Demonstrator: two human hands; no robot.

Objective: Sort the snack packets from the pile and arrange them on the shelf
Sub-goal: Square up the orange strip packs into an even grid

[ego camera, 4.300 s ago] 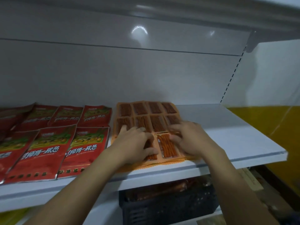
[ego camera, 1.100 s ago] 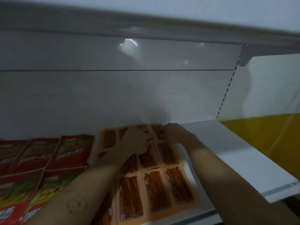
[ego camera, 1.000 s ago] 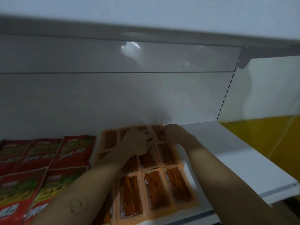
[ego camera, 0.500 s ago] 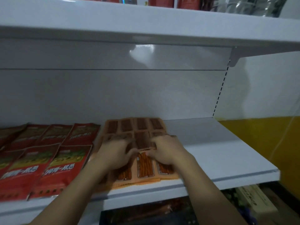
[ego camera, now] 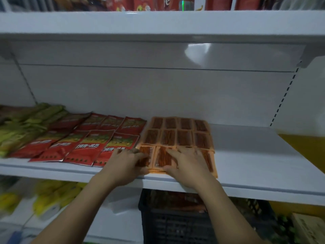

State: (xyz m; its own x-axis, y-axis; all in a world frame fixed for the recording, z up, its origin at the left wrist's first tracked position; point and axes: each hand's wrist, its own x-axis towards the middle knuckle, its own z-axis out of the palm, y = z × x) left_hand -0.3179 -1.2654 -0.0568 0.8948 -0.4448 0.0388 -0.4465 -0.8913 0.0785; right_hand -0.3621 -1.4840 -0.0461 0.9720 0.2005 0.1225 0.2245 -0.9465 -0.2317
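With left hand [ego camera: 125, 166] and right hand [ego camera: 189, 166] pressing flat, seemingly uncurled, squares front row of orange packets [ego camera: 177, 136] on shelf [ego camera: 255, 164]; next calls for more from crate [ego camera: 175, 224].

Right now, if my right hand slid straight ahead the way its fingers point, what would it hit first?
The right hand lies flat on the front row of orange packets, fingers aimed toward the back. It would probably meet the middle row first; the back wall lies beyond.

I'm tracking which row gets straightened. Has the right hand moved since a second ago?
Yes. The right hand came forward, from the back row of the orange packets by the back wall to their front row at the shelf edge.
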